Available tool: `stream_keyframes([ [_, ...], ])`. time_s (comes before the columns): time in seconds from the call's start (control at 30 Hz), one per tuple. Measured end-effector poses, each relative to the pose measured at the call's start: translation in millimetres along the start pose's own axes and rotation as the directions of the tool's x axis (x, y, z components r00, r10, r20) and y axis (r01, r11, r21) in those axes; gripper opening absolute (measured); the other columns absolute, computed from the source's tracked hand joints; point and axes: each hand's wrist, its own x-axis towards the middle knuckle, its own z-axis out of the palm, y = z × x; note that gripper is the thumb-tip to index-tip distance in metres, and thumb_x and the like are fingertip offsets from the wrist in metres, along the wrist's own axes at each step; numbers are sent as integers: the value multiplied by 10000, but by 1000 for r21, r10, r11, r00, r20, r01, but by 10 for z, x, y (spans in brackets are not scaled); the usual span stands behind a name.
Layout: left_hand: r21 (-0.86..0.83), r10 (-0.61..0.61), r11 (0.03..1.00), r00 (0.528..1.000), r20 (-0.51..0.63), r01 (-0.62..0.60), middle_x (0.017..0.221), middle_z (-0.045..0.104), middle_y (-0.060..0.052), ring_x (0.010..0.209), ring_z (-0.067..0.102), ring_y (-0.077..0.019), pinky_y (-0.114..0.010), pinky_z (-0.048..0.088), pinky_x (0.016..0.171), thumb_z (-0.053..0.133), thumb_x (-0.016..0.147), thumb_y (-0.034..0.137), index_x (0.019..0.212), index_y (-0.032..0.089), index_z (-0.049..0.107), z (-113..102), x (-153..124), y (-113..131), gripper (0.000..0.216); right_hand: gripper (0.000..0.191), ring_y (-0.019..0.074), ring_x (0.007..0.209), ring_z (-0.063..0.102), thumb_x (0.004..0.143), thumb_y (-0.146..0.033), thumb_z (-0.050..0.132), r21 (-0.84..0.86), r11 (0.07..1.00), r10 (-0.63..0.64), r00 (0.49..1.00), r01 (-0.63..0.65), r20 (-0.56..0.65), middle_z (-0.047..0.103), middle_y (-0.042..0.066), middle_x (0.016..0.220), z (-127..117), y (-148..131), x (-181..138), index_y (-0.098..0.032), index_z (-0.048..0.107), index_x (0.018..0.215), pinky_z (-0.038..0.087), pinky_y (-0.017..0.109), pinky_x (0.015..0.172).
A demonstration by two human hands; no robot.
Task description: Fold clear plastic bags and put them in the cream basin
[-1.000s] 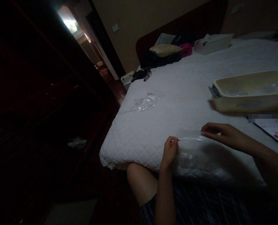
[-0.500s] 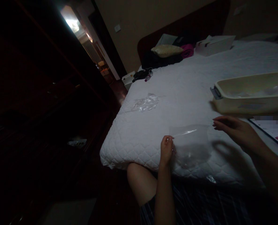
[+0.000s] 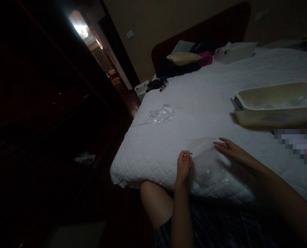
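A clear plastic bag (image 3: 207,162) lies flat on the white quilted bed (image 3: 200,113) near its front edge. My left hand (image 3: 184,165) pinches the bag's left edge, fingers closed on it. My right hand (image 3: 228,150) rests flat on the bag's upper right part with fingers stretched out. A second crumpled clear plastic bag (image 3: 160,115) lies farther up the bed to the left.
A cream plastic basin (image 3: 274,103) stands on the bed at the right. A white box (image 3: 233,51), dark clothes (image 3: 174,67) and a beige pillow (image 3: 183,58) lie by the headboard. Dark floor and furniture fill the left. My bare knee (image 3: 154,199) is below the bed edge.
My right hand let go of the bag's top edge, lifted away, then came down flat on the bag farther left. The left hand kept its pinch.
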Motion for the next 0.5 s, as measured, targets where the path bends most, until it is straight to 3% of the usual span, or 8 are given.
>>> stream_keyframes([
  [0.17,-11,0,1000,998,69,0,433,332,125,325,250,-30,-146,246,313,642,658,735,822,190,515,30,-27,20,584,695,287,1202,557,695,-510,699,107,993,51,999,-51,1,586,140,1299,106,59,54,-271,456,1301,423,448,1051],
  [0.3,5,0,1000,995,102,0,423,320,127,320,248,-29,-151,242,321,629,665,741,825,187,519,38,-37,25,587,615,275,1119,613,656,-455,742,172,983,66,998,-69,21,655,120,1178,168,97,50,-258,532,1200,467,417,1012],
  [0.5,12,-16,1000,997,74,15,454,310,123,342,246,-29,-149,222,330,633,682,717,817,198,501,31,-65,55,552,504,227,852,679,587,-429,790,175,982,63,998,-66,22,690,88,999,120,53,7,-236,615,1017,566,338,761],
])
